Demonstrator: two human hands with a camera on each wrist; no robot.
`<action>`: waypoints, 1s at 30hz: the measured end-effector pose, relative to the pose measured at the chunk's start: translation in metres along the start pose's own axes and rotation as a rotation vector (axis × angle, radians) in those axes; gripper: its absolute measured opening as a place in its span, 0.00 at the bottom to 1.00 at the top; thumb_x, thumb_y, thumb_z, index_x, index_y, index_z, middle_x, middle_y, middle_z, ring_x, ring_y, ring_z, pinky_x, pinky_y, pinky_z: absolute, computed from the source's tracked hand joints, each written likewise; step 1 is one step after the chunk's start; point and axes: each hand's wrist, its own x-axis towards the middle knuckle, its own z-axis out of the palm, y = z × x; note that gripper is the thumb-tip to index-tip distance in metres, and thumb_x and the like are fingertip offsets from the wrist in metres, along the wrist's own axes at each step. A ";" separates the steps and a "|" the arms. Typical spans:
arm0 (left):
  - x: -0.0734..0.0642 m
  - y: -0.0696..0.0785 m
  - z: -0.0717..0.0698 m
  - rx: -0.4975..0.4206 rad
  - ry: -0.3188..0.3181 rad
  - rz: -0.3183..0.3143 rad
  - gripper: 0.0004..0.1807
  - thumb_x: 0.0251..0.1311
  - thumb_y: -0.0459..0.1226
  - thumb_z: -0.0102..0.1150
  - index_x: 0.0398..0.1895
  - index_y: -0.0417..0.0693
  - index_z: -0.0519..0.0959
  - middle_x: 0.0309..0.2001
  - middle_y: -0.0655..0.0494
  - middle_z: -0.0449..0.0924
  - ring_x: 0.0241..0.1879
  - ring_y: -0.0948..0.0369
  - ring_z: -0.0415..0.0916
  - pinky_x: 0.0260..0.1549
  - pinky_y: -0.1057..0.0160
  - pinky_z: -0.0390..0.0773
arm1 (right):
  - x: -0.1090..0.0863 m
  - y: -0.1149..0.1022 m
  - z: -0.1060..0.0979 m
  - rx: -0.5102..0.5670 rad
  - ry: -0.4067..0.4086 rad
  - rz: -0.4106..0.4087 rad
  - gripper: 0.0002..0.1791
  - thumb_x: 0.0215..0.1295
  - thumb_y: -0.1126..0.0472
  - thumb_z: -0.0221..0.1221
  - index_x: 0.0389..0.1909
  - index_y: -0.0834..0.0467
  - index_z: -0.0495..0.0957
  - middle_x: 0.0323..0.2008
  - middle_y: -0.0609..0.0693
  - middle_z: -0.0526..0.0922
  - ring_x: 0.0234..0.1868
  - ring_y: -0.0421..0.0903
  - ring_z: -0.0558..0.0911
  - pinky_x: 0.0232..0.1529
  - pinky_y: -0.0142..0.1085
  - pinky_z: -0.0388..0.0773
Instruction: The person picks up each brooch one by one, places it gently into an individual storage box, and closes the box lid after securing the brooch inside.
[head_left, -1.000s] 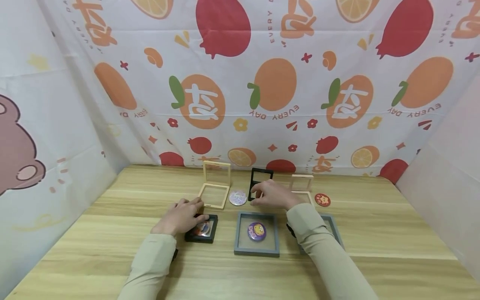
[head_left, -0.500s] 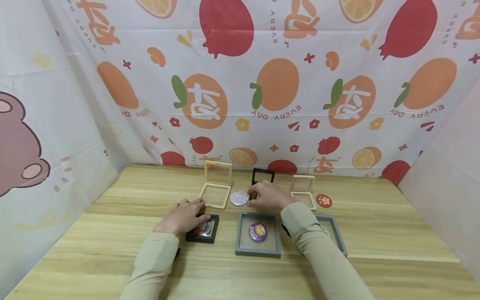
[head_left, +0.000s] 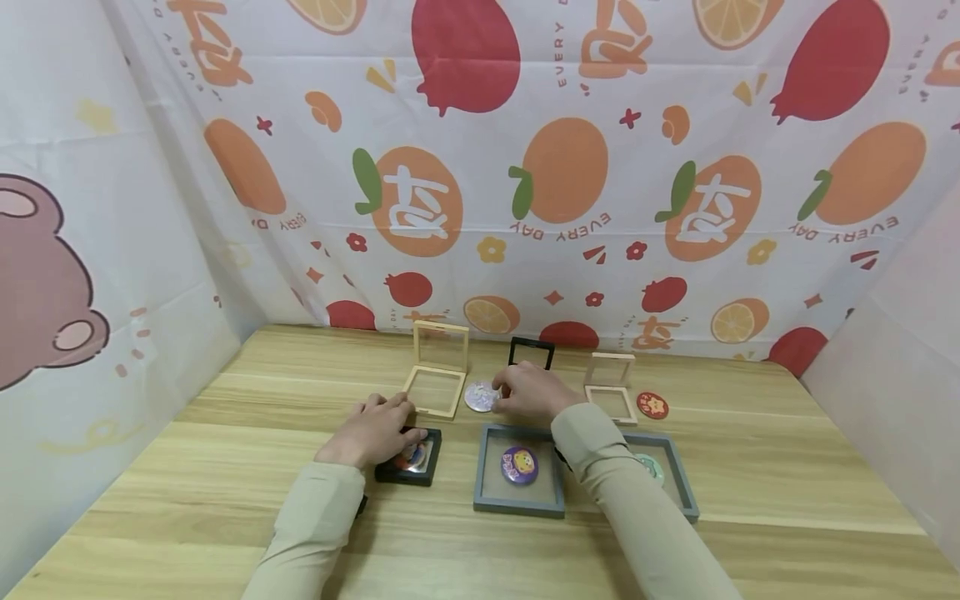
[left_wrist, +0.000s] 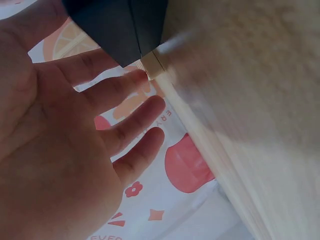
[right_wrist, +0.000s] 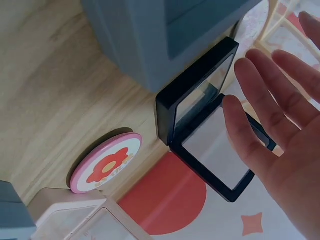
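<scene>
My left hand (head_left: 371, 433) rests at a black square display case (head_left: 408, 468) with a coloured round badge inside; its thumb lies over the case's top edge, and its fingertips reach the light wooden frame behind. The left wrist view shows the fingers loosely extended beside the dark case (left_wrist: 120, 30). My right hand (head_left: 531, 392) hovers in front of an opened black display frame (head_left: 532, 352), its fingertips at the right edge of a shiny pale round badge (head_left: 481, 397). Its fingers look relaxed in the right wrist view; whether they touch the badge I cannot tell.
A grey frame (head_left: 517, 507) bears a purple badge (head_left: 520, 465); another grey frame (head_left: 678, 471) holds a green badge (head_left: 649, 468). Opened light frames (head_left: 440, 343) (head_left: 611, 357) stand behind. A red badge (head_left: 652, 406) lies right; a flower badge (right_wrist: 107, 162) shows in the right wrist view.
My right hand has moved left, from over the black frame to the edge of the pale badge, uncovering the right light frame and the green badge. My left hand keeps its place.
</scene>
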 end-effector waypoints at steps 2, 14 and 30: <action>0.000 0.000 0.000 0.000 -0.006 -0.006 0.27 0.72 0.46 0.58 0.64 0.35 0.75 0.70 0.34 0.66 0.65 0.36 0.63 0.63 0.35 0.61 | 0.003 0.000 0.001 -0.027 0.012 -0.006 0.14 0.66 0.59 0.67 0.49 0.61 0.85 0.38 0.50 0.85 0.40 0.46 0.81 0.44 0.42 0.80; -0.002 0.002 -0.002 0.009 -0.008 0.004 0.23 0.72 0.44 0.58 0.61 0.35 0.78 0.68 0.35 0.69 0.65 0.36 0.65 0.62 0.35 0.62 | 0.017 -0.003 0.009 -0.035 -0.002 -0.004 0.19 0.65 0.62 0.67 0.55 0.63 0.82 0.51 0.57 0.84 0.53 0.54 0.81 0.55 0.47 0.78; -0.003 0.003 -0.001 0.038 0.010 0.012 0.22 0.72 0.44 0.58 0.59 0.36 0.79 0.66 0.36 0.71 0.63 0.37 0.68 0.57 0.33 0.69 | 0.024 -0.004 0.020 -0.102 -0.046 -0.020 0.21 0.61 0.63 0.70 0.56 0.57 0.82 0.52 0.53 0.80 0.54 0.51 0.78 0.58 0.44 0.76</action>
